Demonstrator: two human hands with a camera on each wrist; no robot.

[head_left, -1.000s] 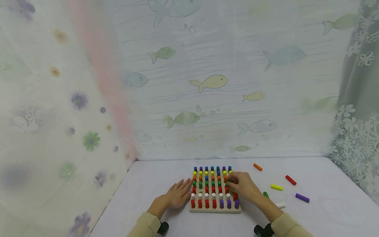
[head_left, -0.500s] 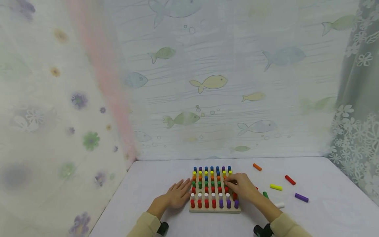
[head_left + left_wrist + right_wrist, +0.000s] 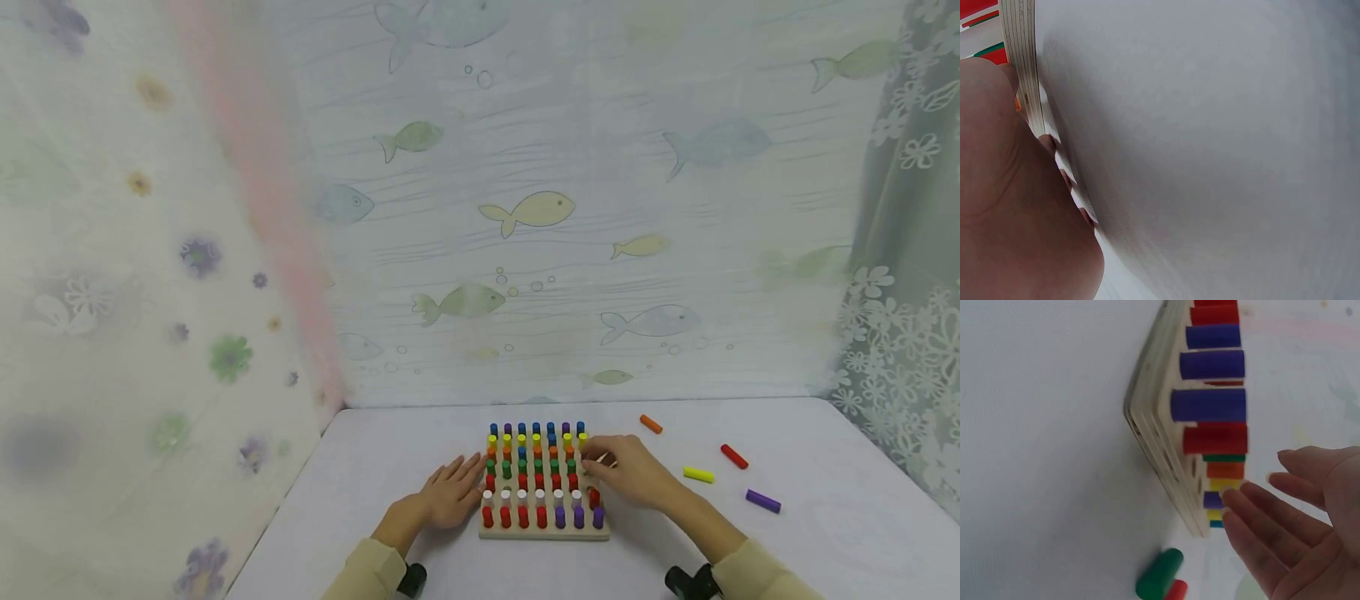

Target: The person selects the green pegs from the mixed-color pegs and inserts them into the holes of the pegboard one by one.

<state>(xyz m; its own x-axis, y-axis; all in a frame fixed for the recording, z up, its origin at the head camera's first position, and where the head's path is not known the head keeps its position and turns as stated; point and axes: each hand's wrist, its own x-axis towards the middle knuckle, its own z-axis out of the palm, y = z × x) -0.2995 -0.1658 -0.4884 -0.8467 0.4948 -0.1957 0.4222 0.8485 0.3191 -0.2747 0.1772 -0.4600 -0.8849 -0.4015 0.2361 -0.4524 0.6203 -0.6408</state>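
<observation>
A wooden pegboard stands on the white table, filled with rows of coloured pegs. My left hand lies flat with fingers spread, touching the board's left edge. In the left wrist view the palm side rests against that edge. My right hand hovers at the board's right side. Its fingers are extended and apart from the thumb in the right wrist view, and no peg shows between them. Near it are a green peg in the board and a red peg at the right edge.
Loose on the table to the right lie an orange peg, a red peg, a yellow peg and a purple peg. A loose green peg lies beside the board, hidden in the head view.
My right hand has released a peg and drawn back to the right. A green peg shows where its fingertips were. The forearm covers the loose green and white pegs. The left hand stays put.
</observation>
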